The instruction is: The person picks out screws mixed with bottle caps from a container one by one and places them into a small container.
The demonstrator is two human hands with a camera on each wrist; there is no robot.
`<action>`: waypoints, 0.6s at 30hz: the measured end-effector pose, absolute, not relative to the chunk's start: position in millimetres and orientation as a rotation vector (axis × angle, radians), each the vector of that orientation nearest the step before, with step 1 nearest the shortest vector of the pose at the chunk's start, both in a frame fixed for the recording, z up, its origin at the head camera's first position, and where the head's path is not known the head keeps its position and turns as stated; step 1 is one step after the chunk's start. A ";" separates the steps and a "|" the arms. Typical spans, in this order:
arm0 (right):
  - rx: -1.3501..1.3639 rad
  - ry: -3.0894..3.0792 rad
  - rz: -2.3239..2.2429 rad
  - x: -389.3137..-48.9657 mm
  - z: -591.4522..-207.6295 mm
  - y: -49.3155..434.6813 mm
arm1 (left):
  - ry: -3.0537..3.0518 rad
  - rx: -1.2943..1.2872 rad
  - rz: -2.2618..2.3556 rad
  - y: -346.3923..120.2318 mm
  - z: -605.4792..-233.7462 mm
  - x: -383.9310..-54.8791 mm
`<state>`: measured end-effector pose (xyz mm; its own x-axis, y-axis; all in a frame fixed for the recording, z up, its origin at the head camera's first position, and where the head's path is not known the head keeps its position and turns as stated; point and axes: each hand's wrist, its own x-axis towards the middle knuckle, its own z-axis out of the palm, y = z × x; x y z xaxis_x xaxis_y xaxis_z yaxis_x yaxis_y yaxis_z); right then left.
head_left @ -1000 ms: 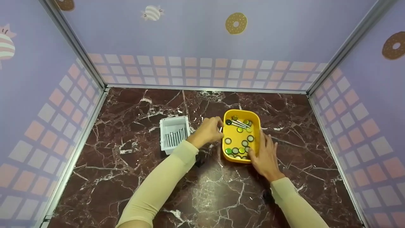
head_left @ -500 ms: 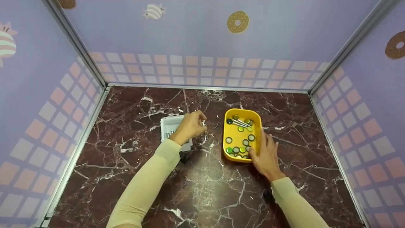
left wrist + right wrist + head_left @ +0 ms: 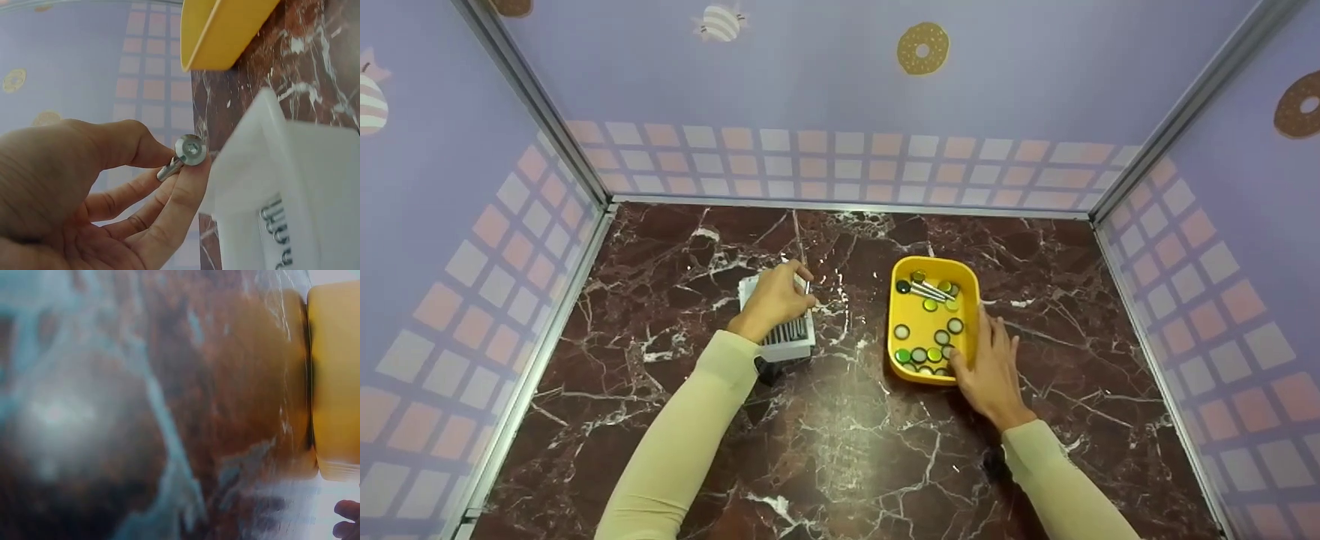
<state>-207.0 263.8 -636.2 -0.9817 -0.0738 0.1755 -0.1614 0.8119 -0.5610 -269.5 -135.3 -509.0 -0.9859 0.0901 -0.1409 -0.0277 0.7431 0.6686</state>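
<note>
My left hand pinches a metal bolt between thumb and fingertips; the left wrist view shows its round head with a hex socket. That hand is over the white bin, hiding much of it. Several bolts lie side by side inside this bin. On the right stands a yellow bin with a few metal pins and several round caps or discs in it. My right hand holds its right wall, thumb over the rim and fingers along the outside.
Both bins stand on a dark red marbled surface with a gap between them. Lilac walls with a tile pattern enclose the back and both sides. The right wrist view mostly shows the marbled surface and the yellow bin's outside.
My left hand has moved left with the bolt, from the yellow bin's left rim to over the white bin. The right hand has stayed at the yellow bin.
</note>
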 end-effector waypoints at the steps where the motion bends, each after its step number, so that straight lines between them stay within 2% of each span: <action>1: 0.184 -2.849 0.905 -206.8 -636.2 263.7 | 2.778 0.041 1.066 -138.0 -510.0 -270.7; 18: 0.176 -2.840 0.912 -205.8 -637.7 262.9 | 2.584 -0.105 0.902 -160.4 -524.6 -296.1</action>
<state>-205.8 262.9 -637.7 -0.9813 -0.0644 0.1812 -0.1579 0.8077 -0.5680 -296.1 -160.4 -524.6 -0.9173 0.0595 -0.3938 -0.1985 0.7888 0.5817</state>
